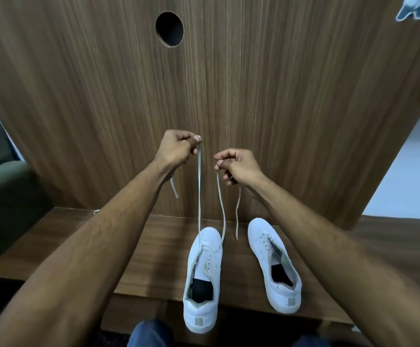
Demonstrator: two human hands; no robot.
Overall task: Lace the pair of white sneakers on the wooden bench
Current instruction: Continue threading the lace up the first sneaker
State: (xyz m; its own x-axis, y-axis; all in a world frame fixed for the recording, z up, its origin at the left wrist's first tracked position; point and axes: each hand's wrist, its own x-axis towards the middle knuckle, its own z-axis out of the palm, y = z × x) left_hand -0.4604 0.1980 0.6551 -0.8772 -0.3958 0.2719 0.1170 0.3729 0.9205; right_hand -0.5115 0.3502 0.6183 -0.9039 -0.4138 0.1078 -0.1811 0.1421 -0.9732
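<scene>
Two white sneakers stand on the wooden bench, heels at its near edge, toes toward the back panel: the left sneaker threaded, the right sneaker unlaced. One lace rises from the left sneaker's toe-end eyelets, each end pinched, by left hand and right hand, roughly level, directly above.

Both bare forearms are reaching forward and upward, the hands raised well above the left sneaker. The left hand is curling its fingers and pinching one strand of the white shoelace between thumb and forefinger. The right hand, slightly lower and nearer that sneaker, is pinching the other strand, knuckles up.
</scene>
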